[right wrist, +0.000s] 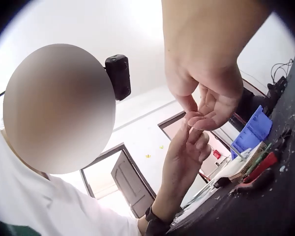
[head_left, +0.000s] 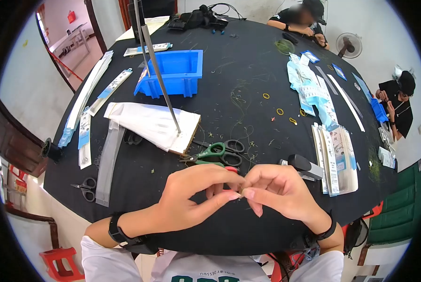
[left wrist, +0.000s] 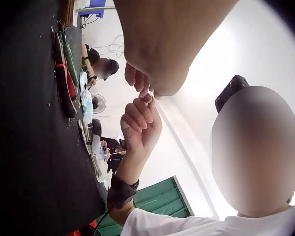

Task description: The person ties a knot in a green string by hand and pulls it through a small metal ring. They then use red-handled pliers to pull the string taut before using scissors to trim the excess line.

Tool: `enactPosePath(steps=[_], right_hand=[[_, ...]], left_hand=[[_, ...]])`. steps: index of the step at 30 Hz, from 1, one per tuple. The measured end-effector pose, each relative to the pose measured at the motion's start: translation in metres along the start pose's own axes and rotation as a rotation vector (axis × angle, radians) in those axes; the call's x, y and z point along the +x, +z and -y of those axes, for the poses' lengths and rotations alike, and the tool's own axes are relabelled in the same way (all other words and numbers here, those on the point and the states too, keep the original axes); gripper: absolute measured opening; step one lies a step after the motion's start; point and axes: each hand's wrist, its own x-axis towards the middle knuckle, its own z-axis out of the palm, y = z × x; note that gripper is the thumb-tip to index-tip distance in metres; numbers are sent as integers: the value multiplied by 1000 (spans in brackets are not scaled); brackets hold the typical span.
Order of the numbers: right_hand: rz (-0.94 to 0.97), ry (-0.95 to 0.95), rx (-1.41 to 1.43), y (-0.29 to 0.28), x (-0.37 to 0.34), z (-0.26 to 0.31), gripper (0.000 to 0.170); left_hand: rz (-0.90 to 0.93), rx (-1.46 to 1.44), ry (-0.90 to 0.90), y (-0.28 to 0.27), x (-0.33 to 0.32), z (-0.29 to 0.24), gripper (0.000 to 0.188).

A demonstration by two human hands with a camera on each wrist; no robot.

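Observation:
In the head view my left hand (head_left: pixel 189 192) and right hand (head_left: pixel 283 190) meet fingertip to fingertip above the near part of the table. Each one pinches a tiny thin item (head_left: pixel 241 191) between thumb and forefinger; its kind cannot be told, as the fingertips mostly hide it. From the left wrist view, the right hand (left wrist: pixel 140 120) has its other fingers curled in. The right wrist view has the left hand (right wrist: pixel 184 155) below, its tips against those of the right. Just beyond the hands lie green-handled scissors (head_left: pixel 213 151), black scissors (head_left: pixel 235 146) and a red handle (head_left: pixel 231 168).
A stapler (head_left: pixel 305 167) and printed packets (head_left: pixel 337 160) lie to the right. A metal rod (head_left: pixel 161 80) rises from a white-wrapped block (head_left: pixel 151 124) before a blue bin (head_left: pixel 177 73). Small scissors (head_left: pixel 86 189) lie left. Two people sit across the black table (head_left: pixel 229 47).

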Motion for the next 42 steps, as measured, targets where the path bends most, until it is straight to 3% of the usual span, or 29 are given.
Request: enactPosePath(steps=[3, 9, 21, 24, 36, 42], right_hand=[[34, 40, 32, -3, 7, -5, 10], [53, 69, 80, -12, 24, -19, 10], [58, 161, 97, -14, 33, -32, 6], [29, 106, 25, -15, 33, -36, 4], [-3, 27, -84, -15, 34, -38, 4], [8, 12, -130, -17, 33, -39, 4]], left_hand=[[-3, -31, 9, -1, -1, 9, 14], [-96, -179, -186, 2, -3, 25, 11], [-76, -112, -187, 2, -3, 38, 7], [-38, -59, -155, 0, -3, 39, 7], [-109, -285, -337, 5, -10, 37, 7], [-159, -303, -339, 7, -11, 38, 8]])
